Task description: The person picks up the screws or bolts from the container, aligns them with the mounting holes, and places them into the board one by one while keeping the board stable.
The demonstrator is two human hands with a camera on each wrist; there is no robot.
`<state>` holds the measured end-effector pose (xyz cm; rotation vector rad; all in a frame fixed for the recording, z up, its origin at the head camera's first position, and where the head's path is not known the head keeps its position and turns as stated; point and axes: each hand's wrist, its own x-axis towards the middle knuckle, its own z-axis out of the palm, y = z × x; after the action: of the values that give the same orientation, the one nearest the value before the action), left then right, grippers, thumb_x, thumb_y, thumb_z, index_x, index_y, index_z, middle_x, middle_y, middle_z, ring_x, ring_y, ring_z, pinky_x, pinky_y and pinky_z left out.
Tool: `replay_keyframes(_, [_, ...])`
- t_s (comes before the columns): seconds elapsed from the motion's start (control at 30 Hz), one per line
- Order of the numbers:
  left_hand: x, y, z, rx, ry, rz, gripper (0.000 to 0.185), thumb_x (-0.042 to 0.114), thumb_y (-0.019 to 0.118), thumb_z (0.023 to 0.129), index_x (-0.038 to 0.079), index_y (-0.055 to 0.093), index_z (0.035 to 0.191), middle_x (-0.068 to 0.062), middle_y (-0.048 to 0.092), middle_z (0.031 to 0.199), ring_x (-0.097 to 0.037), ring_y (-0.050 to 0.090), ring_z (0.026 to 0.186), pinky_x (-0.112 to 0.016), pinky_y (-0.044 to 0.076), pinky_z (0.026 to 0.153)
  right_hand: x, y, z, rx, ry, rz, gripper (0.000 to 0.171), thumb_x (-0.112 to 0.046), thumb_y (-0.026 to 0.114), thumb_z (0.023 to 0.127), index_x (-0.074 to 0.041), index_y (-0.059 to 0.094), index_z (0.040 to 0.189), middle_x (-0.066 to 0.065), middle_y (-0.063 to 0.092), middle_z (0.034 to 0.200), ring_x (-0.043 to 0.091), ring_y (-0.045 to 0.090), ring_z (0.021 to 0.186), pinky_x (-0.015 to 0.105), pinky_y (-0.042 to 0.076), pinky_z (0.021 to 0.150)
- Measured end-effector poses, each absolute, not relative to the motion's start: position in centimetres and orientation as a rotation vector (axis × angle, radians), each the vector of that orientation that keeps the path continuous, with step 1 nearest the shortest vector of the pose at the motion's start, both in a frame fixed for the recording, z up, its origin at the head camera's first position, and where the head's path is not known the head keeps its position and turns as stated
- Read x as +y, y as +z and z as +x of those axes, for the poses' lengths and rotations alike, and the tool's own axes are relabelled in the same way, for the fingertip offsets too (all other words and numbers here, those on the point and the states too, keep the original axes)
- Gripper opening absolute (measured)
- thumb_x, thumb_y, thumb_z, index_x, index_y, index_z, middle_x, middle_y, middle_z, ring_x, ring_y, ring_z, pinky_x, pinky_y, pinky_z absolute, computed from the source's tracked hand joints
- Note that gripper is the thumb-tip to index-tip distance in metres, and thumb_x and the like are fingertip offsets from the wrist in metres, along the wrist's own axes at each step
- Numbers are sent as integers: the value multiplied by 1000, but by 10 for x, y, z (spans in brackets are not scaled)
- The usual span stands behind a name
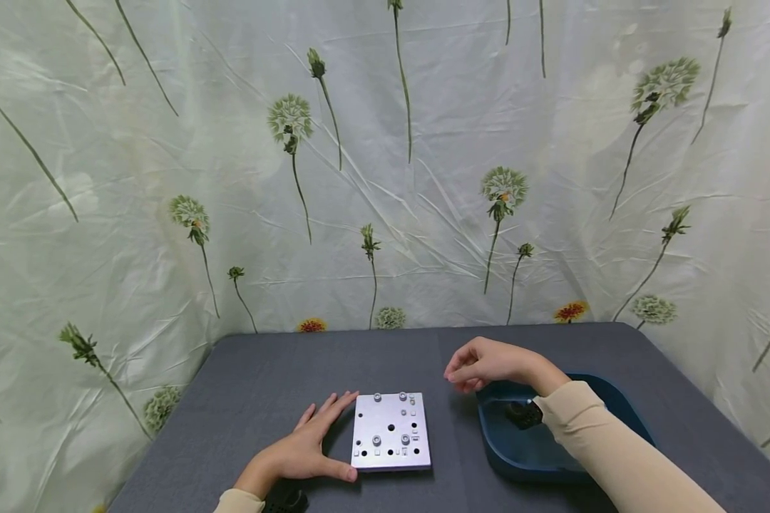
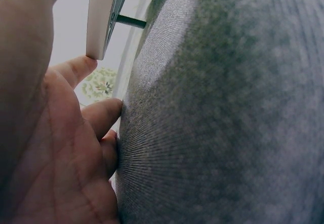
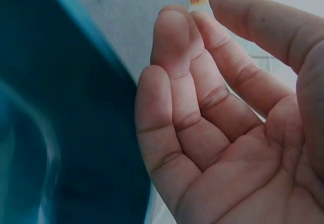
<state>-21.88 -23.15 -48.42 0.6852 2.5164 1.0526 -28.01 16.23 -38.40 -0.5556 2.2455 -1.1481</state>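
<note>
A flat silver metal plate (image 1: 390, 431) with several holes, socket-head screws and small raised pieces lies in front. My left hand (image 1: 308, 445) is at its left side, fingers mostly straight, thumb by the near corner and index fingertip at the far corner. In the left wrist view the plate (image 2: 101, 21) shows edge-on, raised on dark threaded posts (image 2: 131, 21), with the index fingertip against its end. My right hand (image 1: 488, 365) hovers by the far left rim of a blue tray (image 1: 497, 442). Its fingers (image 3: 154, 102) curve loosely, with nothing visible between them and the thumb.
The tray stands to the right of the plate, its inside partly hidden by my right forearm (image 1: 616, 434). A dark grey cloth (image 1: 282, 370) covers the table. Behind its far edge hangs a flower-printed curtain (image 1: 423, 214).
</note>
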Motion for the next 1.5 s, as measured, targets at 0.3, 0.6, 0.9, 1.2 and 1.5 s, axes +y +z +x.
replay_keyframes(0.3, [-241,-484,-210,2513,1086,634,119,45,94,81,26,22,174,-15,19,181,-51,5,166,-82,-7,123,189,-376,-279,2219,-1146,-556,22,-17,68,107,2,76,115,2,71,87,14,62,77,24,56,71])
replay_keyframes(0.6, [-238,-481,-211,2515,1077,630,120,46,94,80,25,22,173,-14,19,181,-51,7,166,-82,-6,123,225,-372,-274,2227,-1139,-470,31,-18,67,107,7,73,124,3,73,91,14,64,81,26,58,73])
replay_keyframes(0.9, [-235,-481,-212,2517,1076,647,119,47,94,81,25,22,173,-14,19,181,-51,6,166,-82,-6,123,255,-376,-268,2240,-1129,-411,33,-17,64,108,9,71,128,1,72,88,11,62,76,25,56,71])
replay_keyframes(1.2, [-230,-481,-216,2526,1057,655,121,48,94,79,24,23,173,-15,21,180,-52,7,166,-83,-5,123,277,-378,-255,2278,-1100,-289,31,-15,63,109,8,71,128,1,73,83,8,60,68,21,48,61])
replay_keyframes(1.5, [-228,-481,-219,2523,1053,670,120,47,95,80,24,23,173,-15,21,180,-52,7,166,-83,-5,123,292,-381,-244,2347,-1038,-127,24,-6,64,106,9,73,123,5,73,84,11,67,73,23,58,65])
